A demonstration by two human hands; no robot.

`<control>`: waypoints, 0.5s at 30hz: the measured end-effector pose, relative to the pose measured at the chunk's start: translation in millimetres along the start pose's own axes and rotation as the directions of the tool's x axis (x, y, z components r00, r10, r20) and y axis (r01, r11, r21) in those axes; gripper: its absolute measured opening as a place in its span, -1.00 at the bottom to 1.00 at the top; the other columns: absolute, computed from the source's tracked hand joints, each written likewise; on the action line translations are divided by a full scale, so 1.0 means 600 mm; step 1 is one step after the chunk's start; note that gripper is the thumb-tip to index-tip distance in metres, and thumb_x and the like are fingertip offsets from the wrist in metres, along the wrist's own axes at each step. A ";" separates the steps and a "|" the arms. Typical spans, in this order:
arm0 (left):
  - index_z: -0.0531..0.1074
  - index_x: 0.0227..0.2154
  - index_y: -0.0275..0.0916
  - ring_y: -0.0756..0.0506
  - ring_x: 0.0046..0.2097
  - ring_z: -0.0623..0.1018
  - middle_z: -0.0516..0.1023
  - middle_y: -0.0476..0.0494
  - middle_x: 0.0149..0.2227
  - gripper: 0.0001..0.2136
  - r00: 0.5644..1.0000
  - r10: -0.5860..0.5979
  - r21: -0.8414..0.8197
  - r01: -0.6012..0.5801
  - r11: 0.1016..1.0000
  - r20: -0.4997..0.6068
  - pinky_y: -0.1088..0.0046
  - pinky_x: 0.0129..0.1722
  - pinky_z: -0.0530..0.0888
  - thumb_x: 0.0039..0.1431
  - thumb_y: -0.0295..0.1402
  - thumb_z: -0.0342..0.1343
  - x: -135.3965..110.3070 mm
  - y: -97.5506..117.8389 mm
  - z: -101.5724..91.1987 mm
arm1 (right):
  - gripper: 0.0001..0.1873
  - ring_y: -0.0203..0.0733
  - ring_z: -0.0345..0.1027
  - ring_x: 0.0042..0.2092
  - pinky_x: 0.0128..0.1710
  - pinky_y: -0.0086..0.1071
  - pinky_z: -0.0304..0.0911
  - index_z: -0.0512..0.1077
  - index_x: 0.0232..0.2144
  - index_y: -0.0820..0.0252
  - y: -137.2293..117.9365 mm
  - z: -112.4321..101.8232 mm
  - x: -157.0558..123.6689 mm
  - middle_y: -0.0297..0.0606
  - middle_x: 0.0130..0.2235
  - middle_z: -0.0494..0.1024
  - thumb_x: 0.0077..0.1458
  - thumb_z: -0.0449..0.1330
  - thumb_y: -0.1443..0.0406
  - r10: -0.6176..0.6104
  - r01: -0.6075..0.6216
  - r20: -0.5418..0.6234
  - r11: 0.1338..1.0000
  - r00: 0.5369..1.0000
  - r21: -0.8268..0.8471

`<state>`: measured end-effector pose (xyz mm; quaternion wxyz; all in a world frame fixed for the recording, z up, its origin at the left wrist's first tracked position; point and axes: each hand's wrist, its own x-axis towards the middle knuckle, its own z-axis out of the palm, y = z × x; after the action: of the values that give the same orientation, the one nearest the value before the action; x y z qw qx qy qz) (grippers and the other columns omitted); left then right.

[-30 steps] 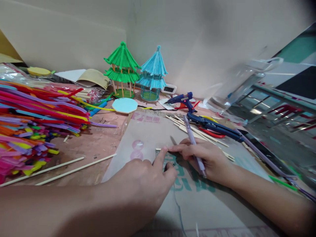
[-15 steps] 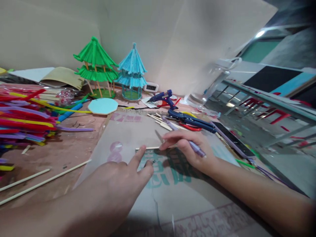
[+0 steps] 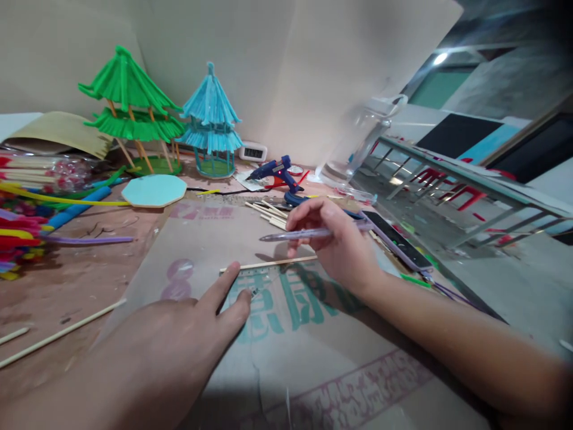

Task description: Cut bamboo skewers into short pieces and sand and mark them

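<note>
My left hand (image 3: 192, 322) presses its index fingertip on the left end of a thin wooden stick (image 3: 268, 263). Its thumb rests lower, on a clear ruler (image 3: 257, 272) lying along the stick; the two digits are apart and the other fingers curl under. Above the stick, my right hand (image 3: 340, 245) is closed round a translucent purple pen (image 3: 299, 235). The pen lies nearly level, its tip pointing left and off the stick. Beneath everything is a printed cardboard sheet (image 3: 188, 352).
Behind stand a green pavilion model (image 3: 134, 119) and a blue one (image 3: 211, 122). A light-blue octagonal board (image 3: 154, 190), a glue gun (image 3: 273, 171), a small digital clock (image 3: 253, 151) and a phone (image 3: 396, 239) lie around. Pipe cleaners (image 3: 22, 233) and loose sticks (image 3: 62, 334) are at left.
My right hand has lifted from the stick and turned the pen so its tip points left. My left index finger stays on the stick's end. The view has shifted right.
</note>
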<state>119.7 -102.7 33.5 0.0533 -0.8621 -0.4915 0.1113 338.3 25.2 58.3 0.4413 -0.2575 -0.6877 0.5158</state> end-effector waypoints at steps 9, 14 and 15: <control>0.27 0.28 -0.04 -0.50 -0.11 0.65 0.14 -0.33 0.39 -0.13 0.983 0.001 0.071 0.013 0.997 -0.185 0.21 -0.56 0.62 -0.24 -0.64 0.02 -0.010 -0.004 0.037 | -0.54 -0.14 0.51 -0.18 -0.26 -0.28 0.47 0.49 -0.10 0.17 -0.008 -0.007 -0.005 -0.19 -0.18 0.61 0.25 0.12 -0.07 0.134 -0.127 0.197 0.991 0.971 -0.051; 0.14 0.34 -0.01 -0.42 -0.10 0.67 -0.06 -0.24 0.46 -0.17 0.984 -0.052 0.033 0.058 0.998 -0.169 0.32 -0.57 0.57 -0.06 -0.67 -0.09 -0.022 -0.001 0.044 | -0.69 -0.40 0.22 -0.51 -0.52 -0.49 0.17 0.29 -0.39 0.14 0.007 0.000 -0.002 -0.49 -0.49 0.35 0.05 0.37 0.19 0.115 -0.099 0.060 0.971 0.992 -0.219; 0.12 0.35 0.00 -0.39 -0.12 0.67 -0.08 -0.21 0.46 -0.17 0.982 -0.055 -0.039 0.049 0.998 -0.179 0.35 -0.55 0.56 -0.04 -0.68 -0.11 -0.022 -0.001 0.041 | -0.70 -0.41 0.18 -0.53 -0.54 -0.50 0.13 0.26 -0.40 0.13 0.010 -0.002 -0.002 -0.52 -0.52 0.31 0.08 0.34 0.20 0.098 -0.084 0.043 0.966 0.994 -0.242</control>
<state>106.9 -113.9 11.6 0.0857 -0.8562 -0.5090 0.0229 339.1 26.9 52.2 0.3637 -0.3261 -0.7444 0.4554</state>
